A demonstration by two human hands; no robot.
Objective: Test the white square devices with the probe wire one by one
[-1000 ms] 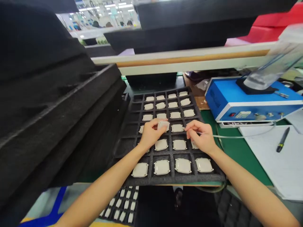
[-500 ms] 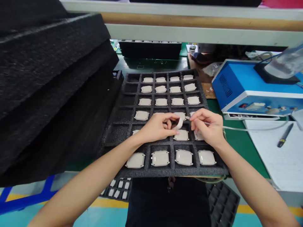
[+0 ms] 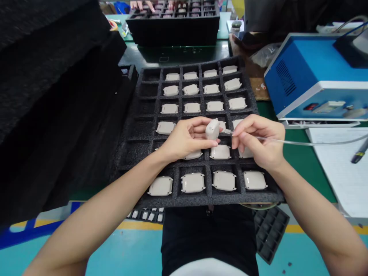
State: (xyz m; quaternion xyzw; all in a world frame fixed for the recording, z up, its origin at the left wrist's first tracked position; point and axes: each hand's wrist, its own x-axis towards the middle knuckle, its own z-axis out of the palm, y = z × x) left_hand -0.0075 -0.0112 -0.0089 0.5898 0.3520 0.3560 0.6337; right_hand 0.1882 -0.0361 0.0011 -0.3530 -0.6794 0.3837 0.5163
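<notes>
My left hand (image 3: 192, 138) is closed on a beige watch case (image 3: 212, 129), tilted up on its edge above the foam tray. My right hand (image 3: 260, 138) pinches a thin clear tube (image 3: 299, 143) near its end. A small pale tip (image 3: 227, 131) on the tube points at the side of the watch case; whether they touch I cannot tell. Under both hands lies a black foam tray (image 3: 191, 200) with rows of compartments. Most compartments hold a similar beige case, such as the front one (image 3: 193, 182). The left column is partly bare, and my hands hide some cases.
Black foam (image 3: 57, 115) is stacked high on the left. A blue machine (image 3: 324, 65) stands right, with paper (image 3: 324, 161) and a pen (image 3: 360, 153) before it. Across the bench another person's hands (image 3: 143, 5) work over a black tray (image 3: 172, 30). More trays are below.
My view has shifted, showing more of the far bench. My left hand has turned the watch case so its broad face shows. Both hands keep their holds.
</notes>
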